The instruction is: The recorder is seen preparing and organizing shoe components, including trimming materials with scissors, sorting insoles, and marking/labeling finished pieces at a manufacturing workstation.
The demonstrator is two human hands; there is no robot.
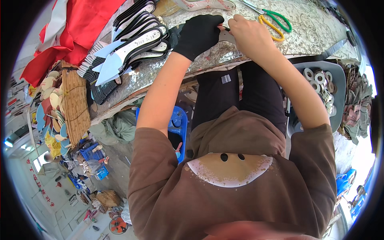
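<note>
At the bench's near edge, my left hand (199,35), in a black glove, grips a small white shoe insole (227,37) with a dark edge. My bare right hand (253,39) pinches the same piece from the other side, its fingers bent over it. Most of the insole is hidden behind both hands. Left of the gloved hand lies a fanned stack of white insoles (144,39) with black rims and pale blue tips. Scissors (280,15) with green and yellow handles rest just beyond my right hand. Another white insole (208,5) with red print lies at the far edge.
The worn, mottled bench (308,38) curves across the top. Red cloth (86,24) covers its left end, above a woven basket (76,106). At the right, a grey bin (339,94) holds several tape rolls (319,78). A blue plastic stool (182,120) stands under the bench.
</note>
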